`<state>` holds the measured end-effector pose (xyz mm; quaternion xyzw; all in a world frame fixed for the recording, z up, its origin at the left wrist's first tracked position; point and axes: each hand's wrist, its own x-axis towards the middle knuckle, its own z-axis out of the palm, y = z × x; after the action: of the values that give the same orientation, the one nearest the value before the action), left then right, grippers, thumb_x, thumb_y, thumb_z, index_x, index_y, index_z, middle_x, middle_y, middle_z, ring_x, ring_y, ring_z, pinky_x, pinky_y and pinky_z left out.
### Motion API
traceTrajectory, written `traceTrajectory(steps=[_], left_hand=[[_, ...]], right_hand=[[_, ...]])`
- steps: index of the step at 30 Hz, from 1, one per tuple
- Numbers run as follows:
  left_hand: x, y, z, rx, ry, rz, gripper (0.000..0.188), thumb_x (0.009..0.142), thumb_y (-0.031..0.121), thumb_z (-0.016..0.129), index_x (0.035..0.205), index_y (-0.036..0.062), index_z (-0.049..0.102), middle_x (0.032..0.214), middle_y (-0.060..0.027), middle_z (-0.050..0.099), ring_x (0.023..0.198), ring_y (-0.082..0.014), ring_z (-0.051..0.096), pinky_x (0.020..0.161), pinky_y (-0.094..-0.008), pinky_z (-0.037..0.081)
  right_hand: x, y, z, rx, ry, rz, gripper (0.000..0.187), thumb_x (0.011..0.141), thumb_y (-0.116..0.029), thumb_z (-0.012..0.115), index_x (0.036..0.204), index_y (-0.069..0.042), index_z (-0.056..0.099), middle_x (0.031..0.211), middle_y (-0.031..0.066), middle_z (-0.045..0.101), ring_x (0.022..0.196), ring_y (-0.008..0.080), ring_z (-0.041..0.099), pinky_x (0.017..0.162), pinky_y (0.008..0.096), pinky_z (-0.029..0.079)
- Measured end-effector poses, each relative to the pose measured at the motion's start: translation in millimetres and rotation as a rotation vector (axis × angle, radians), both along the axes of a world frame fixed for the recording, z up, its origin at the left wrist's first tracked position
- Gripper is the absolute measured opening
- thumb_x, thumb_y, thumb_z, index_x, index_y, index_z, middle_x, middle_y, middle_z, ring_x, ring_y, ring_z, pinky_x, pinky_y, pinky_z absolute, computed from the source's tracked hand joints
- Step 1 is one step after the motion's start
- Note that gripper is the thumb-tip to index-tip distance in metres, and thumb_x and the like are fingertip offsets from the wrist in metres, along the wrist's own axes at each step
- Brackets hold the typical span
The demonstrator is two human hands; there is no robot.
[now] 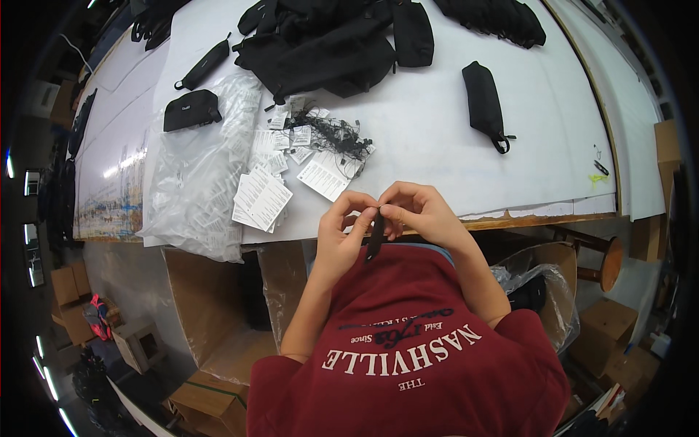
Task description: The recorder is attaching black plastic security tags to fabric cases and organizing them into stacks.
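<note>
My left hand [340, 231] and my right hand [422, 211] meet at the table's front edge, close to my body. Both are closed, thumbs and fingertips pinching the upper end of a narrow black fabric strip [376, 239]. The strip hangs down between them; its top end is hidden by my fingers. Beyond my left hand lie white printed tags [263, 199] in a loose stack. A tangle of black tag strings [338, 136] rests on more tags behind them.
A clear plastic bag [193, 186] full of tags drapes over the front edge at left, a black pouch [191, 111] on it. Black pouches [328, 62] heap at the back; another pouch [483, 105] lies at right. Cardboard boxes [211, 313] stand below the table [524, 175].
</note>
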<state>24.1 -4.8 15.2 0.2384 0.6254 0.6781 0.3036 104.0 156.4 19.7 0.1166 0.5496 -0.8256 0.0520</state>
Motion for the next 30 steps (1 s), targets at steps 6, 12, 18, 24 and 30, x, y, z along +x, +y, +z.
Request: traceTrajectory(steps=[6,12,18,24,30], left_hand=[[4,10,-7,-0.066,0.272,0.054,0.006,0.092,0.004,0.052,0.096,-0.0001,0.053,0.085,-0.0064,0.057,0.069,-0.0140,0.057,0.062,-0.0263,0.046],[-75,40,-33,-0.048,0.533,0.179,0.007,0.090,0.004,0.054,0.096,0.0026,0.055,0.087,-0.0065,0.060,0.069,-0.0125,0.057,0.061,-0.0239,0.043],[-253,20,-92,-0.576,1.017,0.737,0.041,0.075,0.023,0.075,0.105,0.0001,0.059,0.093,-0.0101,0.063,0.084,-0.0246,0.058,0.074,-0.0330,0.047],[-254,35,-61,-0.489,1.060,0.589,0.016,0.076,0.013,0.069,0.088,0.0045,0.063,0.083,-0.0099,0.062,0.084,-0.0289,0.059,0.075,-0.0396,0.046],[-212,66,40,-0.030,1.398,0.663,0.016,0.076,-0.003,0.066,0.089,0.0043,0.062,0.078,-0.0068,0.060,0.069,-0.0211,0.060,0.063,-0.0309,0.047]], right_hand=[[-1,3,-7,-0.030,0.027,0.004,0.016,0.091,-0.016,0.061,0.089,-0.001,0.060,0.068,0.0009,0.059,0.062,0.0069,0.057,0.054,0.0219,0.046],[-3,17,-13,0.085,0.069,-0.123,0.013,0.090,-0.015,0.060,0.089,-0.002,0.062,0.066,0.0031,0.061,0.058,0.0092,0.059,0.053,0.0207,0.045],[6,17,-8,0.118,0.060,-0.133,0.014,0.091,-0.016,0.059,0.091,-0.002,0.062,0.066,0.0046,0.061,0.057,0.0102,0.060,0.051,0.0210,0.043],[14,24,-11,0.076,0.031,-0.202,0.015,0.090,-0.016,0.059,0.091,-0.001,0.063,0.066,0.0052,0.061,0.056,0.0103,0.060,0.051,0.0202,0.043],[19,33,4,0.132,0.074,-0.278,0.014,0.090,-0.015,0.059,0.089,-0.001,0.062,0.064,0.0043,0.060,0.054,0.0088,0.058,0.049,0.0198,0.044]])
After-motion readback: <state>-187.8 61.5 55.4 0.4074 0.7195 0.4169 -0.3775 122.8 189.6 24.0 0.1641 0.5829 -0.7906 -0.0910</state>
